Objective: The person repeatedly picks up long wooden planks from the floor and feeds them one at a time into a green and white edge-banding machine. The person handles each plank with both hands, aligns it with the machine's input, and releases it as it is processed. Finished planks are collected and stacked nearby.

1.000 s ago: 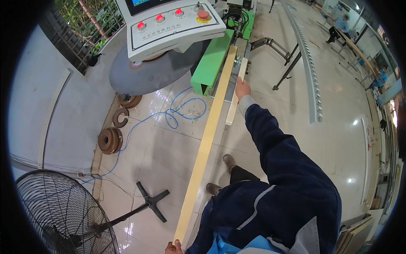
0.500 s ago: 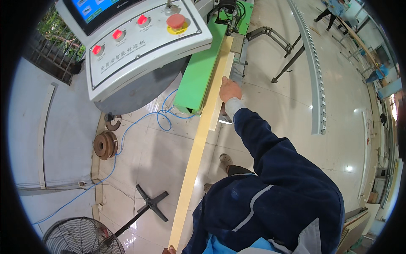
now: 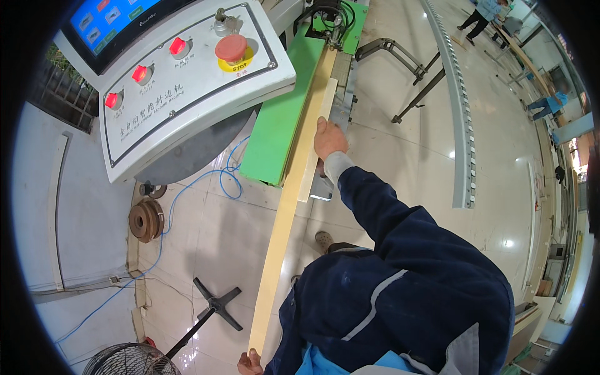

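A long, narrow yellowish board (image 3: 279, 244) runs from the lower edge up along the green guard of an edge banding machine (image 3: 275, 137). At its near end my left hand (image 3: 250, 363) is closed on it, thumb on top; the rest of that hand is partly hidden. Against the board's right side lies a shorter cream strip (image 3: 309, 173). My right hand (image 3: 330, 139) grips this strip about midway, thumb along its upper face, fingers hidden beneath. The board's far end reaches the machine's head with its black hoses (image 3: 334, 22).
A control panel (image 3: 187, 81) with lit red knobs and a red stop button overhangs at upper left. Below lie a blue hose (image 3: 165, 240), brown rolls (image 3: 147, 220) and a black fan (image 3: 131, 361). A grey rail (image 3: 461, 137) stands right; a person (image 3: 480, 17) is far off.
The view has shifted, so the panel and machine sit further left. More of my left hand shows at the board's near end. Both hands keep their hold.
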Tool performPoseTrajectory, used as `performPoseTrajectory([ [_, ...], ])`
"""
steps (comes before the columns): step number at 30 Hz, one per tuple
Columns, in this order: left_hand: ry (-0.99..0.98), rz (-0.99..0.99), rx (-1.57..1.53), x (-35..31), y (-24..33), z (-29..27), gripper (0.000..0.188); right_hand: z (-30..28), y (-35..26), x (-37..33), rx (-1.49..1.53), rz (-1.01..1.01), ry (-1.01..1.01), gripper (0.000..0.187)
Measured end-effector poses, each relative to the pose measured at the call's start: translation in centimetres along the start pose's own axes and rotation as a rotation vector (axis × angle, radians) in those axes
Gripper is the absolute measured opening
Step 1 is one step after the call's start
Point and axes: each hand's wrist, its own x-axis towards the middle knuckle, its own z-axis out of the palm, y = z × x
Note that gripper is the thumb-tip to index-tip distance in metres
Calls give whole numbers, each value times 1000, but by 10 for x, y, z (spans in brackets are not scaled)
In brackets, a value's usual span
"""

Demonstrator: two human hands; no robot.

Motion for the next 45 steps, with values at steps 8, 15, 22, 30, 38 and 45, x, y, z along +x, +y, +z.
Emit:
performPoseTrajectory([
  [8, -205, 69, -16, 24, 83, 27, 64, -2, 1, -1, -4, -117, 0, 50],
  [15, -197, 137, 59, 40, 123, 62, 65, 5, 6, 5, -3, -48, -6, 53],
  [22, -268, 132, -3, 61, 146, 98, 67, -3, 2, 1, -58, -63, -38, 53],
  [30, -224, 281, 34, 72, 185, 134, 60, 0, 0, 3, -48, 18, -42, 54],
  [38, -249, 502, 109, 75, 211, 157, 62, -1, -2, -3, -110, -74, -7, 54],
  [45, -157, 585, 113, 71, 220, 165, 58, 5, 0, 5, -91, -37, -30, 57],
])
